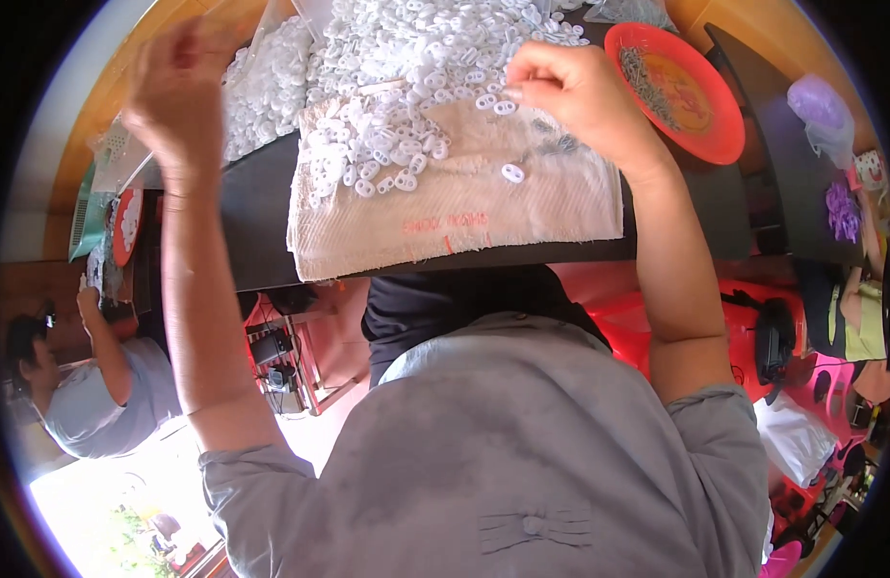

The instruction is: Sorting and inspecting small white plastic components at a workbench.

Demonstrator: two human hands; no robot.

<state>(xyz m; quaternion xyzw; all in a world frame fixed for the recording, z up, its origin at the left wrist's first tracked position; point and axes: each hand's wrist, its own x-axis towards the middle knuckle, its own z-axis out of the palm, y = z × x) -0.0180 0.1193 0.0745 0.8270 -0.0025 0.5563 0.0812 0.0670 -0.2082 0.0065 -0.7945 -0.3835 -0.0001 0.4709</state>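
My right hand [578, 96] is over the far right part of a beige cloth [522, 214]. Its thumb and fingers are pinched together, and anything between them is too small to make out. Just beside the fingertips lie small white oval plastic pieces with two holes [504, 108]. One more such piece [512, 173] lies alone nearer to me. To the left on the cloth is a loose cluster of similar white pieces [387, 144]. My left hand [180, 96] is raised at the far left, smeared by motion, so its fingers cannot be read.
A large heap of white pieces [416, 43] fills the far side, with a clear bag of them [262, 106] to its left. A red plate [719, 116] with small metal pins [647, 87] stands at far right. Other people [108, 385] work at both sides.
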